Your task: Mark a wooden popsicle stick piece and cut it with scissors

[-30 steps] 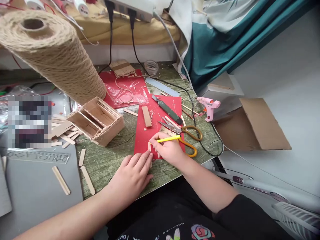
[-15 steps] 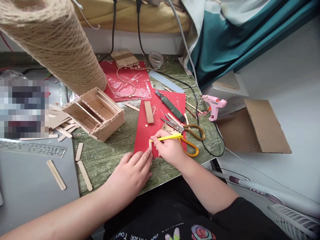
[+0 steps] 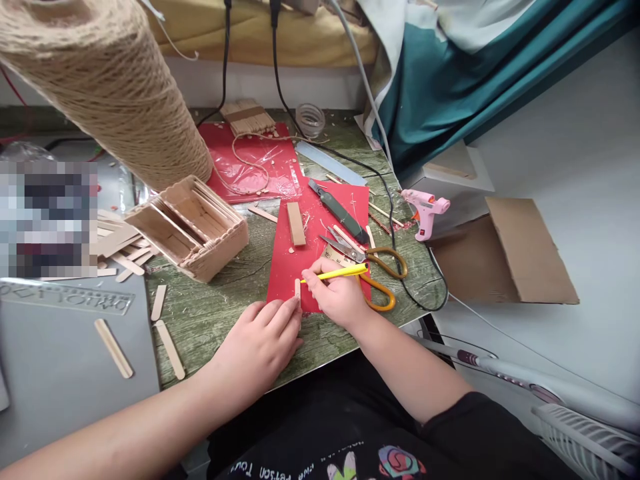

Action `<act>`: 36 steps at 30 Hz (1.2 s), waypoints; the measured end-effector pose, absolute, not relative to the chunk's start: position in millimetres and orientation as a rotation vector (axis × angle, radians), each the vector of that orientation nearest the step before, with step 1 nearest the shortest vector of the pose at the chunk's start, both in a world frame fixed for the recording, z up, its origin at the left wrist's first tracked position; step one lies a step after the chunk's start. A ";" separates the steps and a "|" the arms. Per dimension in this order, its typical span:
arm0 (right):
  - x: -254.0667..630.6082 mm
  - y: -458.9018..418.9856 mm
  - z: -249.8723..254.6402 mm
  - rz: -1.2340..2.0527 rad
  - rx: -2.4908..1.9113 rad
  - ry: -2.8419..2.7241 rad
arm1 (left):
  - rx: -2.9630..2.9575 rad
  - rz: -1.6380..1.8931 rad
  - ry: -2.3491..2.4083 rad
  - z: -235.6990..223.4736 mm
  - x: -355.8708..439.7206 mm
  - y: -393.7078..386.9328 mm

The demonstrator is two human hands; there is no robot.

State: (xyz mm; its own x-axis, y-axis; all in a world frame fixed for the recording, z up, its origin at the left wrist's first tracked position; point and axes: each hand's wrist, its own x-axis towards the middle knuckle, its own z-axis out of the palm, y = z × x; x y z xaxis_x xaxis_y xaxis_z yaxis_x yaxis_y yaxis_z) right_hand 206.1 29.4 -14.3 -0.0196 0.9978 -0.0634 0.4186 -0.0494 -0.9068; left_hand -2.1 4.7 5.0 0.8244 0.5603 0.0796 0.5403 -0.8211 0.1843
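Since a moment ago nothing much has shifted: right hand [image 3: 340, 297] fingers still grip the yellow pencil [image 3: 334, 273] over the red sheet [image 3: 287, 267], while left hand [image 3: 260, 343] presses flat, fingers extended, on the small wooden stick [image 3: 298, 288].

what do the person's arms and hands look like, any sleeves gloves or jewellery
Both hands are bare: no gloves, rings or watch show on the left hand or the right hand. The left forearm is uncovered all the way to the picture's edge. The right forearm is bare too, up to a black sleeve near the elbow. The black top has a colourful print with white lettering.
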 end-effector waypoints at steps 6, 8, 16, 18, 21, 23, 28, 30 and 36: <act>211.1 31.2 -10.0 1.069 -1.406 -1.516 | 2.723 0.283 0.965 9.4 -5.9 17.1; 211.7 31.8 -10.4 1.060 -1.396 -1.535 | 2.710 0.216 0.975 10.0 -4.9 20.1; 211.7 24.7 -12.5 0.860 -1.288 -1.622 | 2.652 0.056 1.183 13.0 9.6 19.0; 217.9 22.8 -7.0 0.743 -1.305 -1.760 | 2.560 0.002 1.268 16.2 10.3 19.5; 226.5 25.3 1.0 0.491 -1.525 -1.953 | 2.419 -0.081 1.347 20.6 6.6 21.9; 226.9 30.7 3.0 0.366 -1.683 -2.057 | 2.365 -0.134 1.356 22.7 2.9 22.9; 216.9 40.5 0.2 0.315 -1.744 -2.193 | 2.396 -0.085 1.386 25.7 -2.5 16.7; 219.7 34.8 0.5 0.310 -1.713 -2.175 | 2.430 0.018 1.434 24.8 -3.5 11.8; 267.0 -11.9 3.5 0.213 -1.579 -1.946 | 2.455 0.179 1.348 12.5 -6.3 1.3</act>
State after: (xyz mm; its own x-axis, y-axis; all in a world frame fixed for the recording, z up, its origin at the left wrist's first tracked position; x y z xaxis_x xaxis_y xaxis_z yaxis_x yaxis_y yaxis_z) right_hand 267.0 -11.9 3.5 -0.0965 0.9289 0.3574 0.8296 0.2735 -0.4867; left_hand -6.3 1.3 12.5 0.5438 0.8378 -0.0497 0.7959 -0.4960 0.3471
